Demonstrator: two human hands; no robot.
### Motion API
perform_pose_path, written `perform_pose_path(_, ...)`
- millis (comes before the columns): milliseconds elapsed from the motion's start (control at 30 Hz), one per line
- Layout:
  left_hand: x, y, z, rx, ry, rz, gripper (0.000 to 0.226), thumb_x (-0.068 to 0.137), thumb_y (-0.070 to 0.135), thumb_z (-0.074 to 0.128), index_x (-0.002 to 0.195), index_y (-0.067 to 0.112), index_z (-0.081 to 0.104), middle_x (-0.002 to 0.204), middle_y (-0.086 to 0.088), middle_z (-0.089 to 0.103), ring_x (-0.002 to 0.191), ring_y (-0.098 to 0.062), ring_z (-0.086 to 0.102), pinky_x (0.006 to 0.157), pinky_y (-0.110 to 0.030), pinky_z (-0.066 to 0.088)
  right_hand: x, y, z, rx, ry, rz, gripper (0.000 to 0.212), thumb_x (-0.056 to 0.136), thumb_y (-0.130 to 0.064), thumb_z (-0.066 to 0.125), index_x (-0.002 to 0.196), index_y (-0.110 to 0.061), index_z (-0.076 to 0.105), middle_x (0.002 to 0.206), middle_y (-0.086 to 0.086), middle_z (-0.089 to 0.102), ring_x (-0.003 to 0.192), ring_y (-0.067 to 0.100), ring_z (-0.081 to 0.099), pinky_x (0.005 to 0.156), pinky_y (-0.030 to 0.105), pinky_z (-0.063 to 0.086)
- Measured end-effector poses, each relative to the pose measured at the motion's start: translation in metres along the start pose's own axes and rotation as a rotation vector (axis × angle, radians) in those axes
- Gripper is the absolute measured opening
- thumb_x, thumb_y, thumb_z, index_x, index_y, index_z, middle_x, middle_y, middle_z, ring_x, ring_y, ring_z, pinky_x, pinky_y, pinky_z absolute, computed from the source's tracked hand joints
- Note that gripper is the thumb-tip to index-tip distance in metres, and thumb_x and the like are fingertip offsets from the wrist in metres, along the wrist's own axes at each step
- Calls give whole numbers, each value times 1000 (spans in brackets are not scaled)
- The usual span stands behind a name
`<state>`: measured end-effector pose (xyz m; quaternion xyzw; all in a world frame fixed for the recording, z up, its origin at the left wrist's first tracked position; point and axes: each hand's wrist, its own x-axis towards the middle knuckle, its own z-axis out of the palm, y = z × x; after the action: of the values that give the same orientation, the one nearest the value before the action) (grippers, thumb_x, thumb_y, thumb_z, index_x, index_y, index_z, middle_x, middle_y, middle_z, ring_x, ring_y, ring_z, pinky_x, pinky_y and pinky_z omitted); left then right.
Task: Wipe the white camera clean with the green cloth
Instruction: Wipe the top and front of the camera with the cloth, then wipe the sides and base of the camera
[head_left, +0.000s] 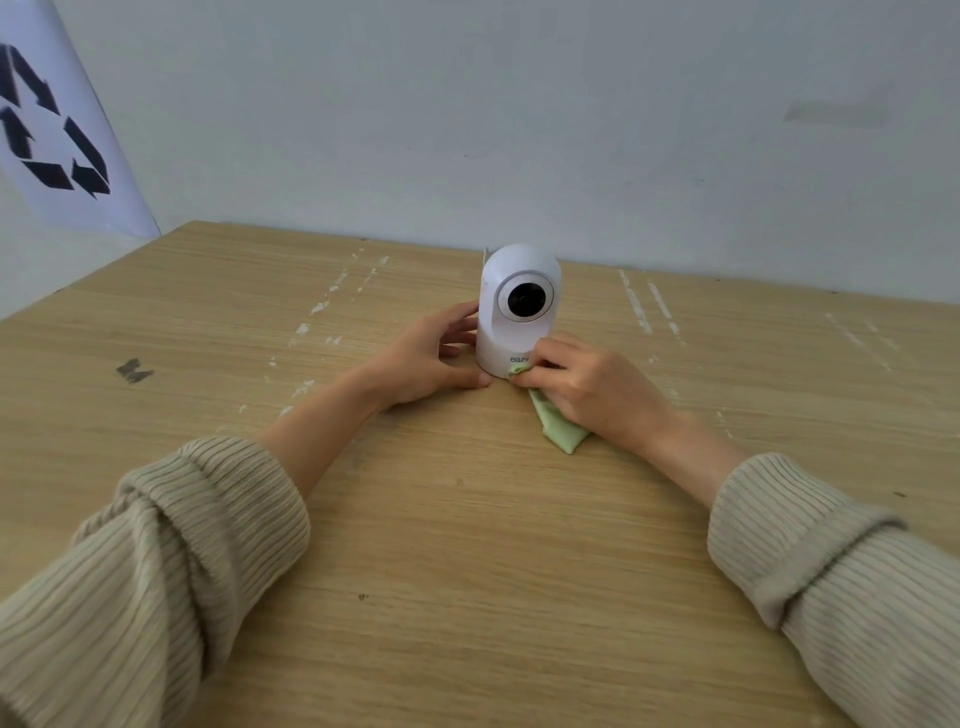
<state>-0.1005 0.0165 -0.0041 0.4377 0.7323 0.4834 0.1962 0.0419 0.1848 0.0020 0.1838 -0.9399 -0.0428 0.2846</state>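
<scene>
The white dome-shaped plastic camera stands upright near the far edge of the light wooden desk, before a grey wall. The right hand fingers pinch the green cloth against its base; the left hand fingers, spread, touch its side.

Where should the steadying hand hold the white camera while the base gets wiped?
Grip the white dome-shaped camera at its narrow waist above the round base, from its left side, as the left hand does. That leaves the black lens and the front base clear for the green cloth.

camera base: "eazv", partly hidden | sheet: recycling arrows
</scene>
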Motion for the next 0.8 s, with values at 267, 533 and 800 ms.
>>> perform_pose_path(267,-2,4,0,10,4,-12,85,75,1,76,145,20,32,137,0,53,118,-5,51,95,-9,39,-18,19,-21,181,96,637,11,82,-4,68,90,-7,75,87,7,68,80,20,61,72,23,38)
perform_pose_path(533,-30,22,17,15,524,72,26,82,14,69,106,18,60,93,5,65,85,-4,61,71,-22,49,7,-39,-33,684,186,744,12,76,-9,76,84,-13,70,80,-6,68,74,3,62,69,9,48)
perform_pose_path(800,-69,50,28,-127,340,83,43,64,23,85,98,30,61,96,7,65,74,-5,67,65,-21,57,25,-62,-25,998,299,1032,20,76,-16,77,87,-12,62,77,0,74,74,7,67,70,18,48)
